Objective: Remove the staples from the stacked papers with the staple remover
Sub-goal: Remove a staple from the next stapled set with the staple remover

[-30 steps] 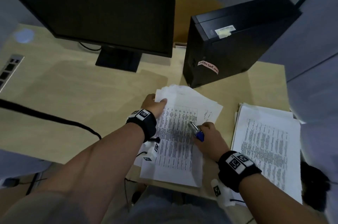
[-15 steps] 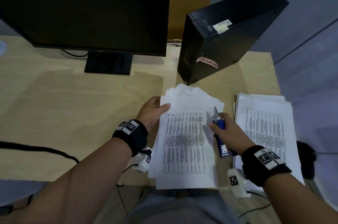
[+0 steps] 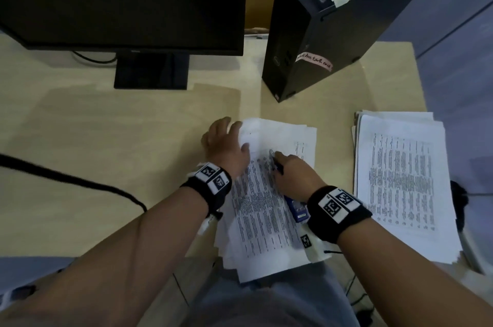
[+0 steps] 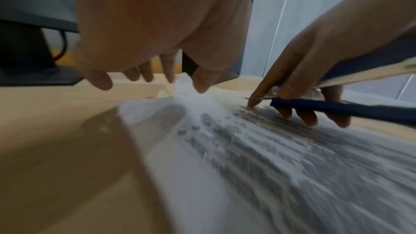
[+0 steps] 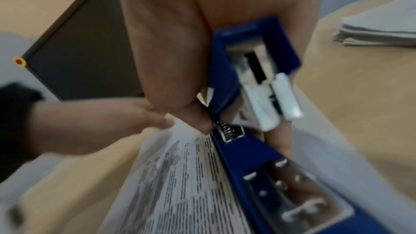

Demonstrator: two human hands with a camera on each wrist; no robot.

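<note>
Nearest: stacked white printed papers point(image 3: 256, 209) overhanging near edge of pale wooden table point(image 3: 106, 153). Blue staple remover with metal tip point(image 3: 296, 209) now laid low across top sheet, right hand point(image 3: 293, 177) curled round it, fingers point(image 4: 254, 102) touching print; half a second ago raised, tip up. Left hand point(image 3: 226, 145) shifted onto far left corner, fingers relaxed, corner paper bunched between thumb and forefinger. Likely lining up on a staple; none visible. Farther right: second white paper pile point(image 3: 400, 180), unmoved.
</note>
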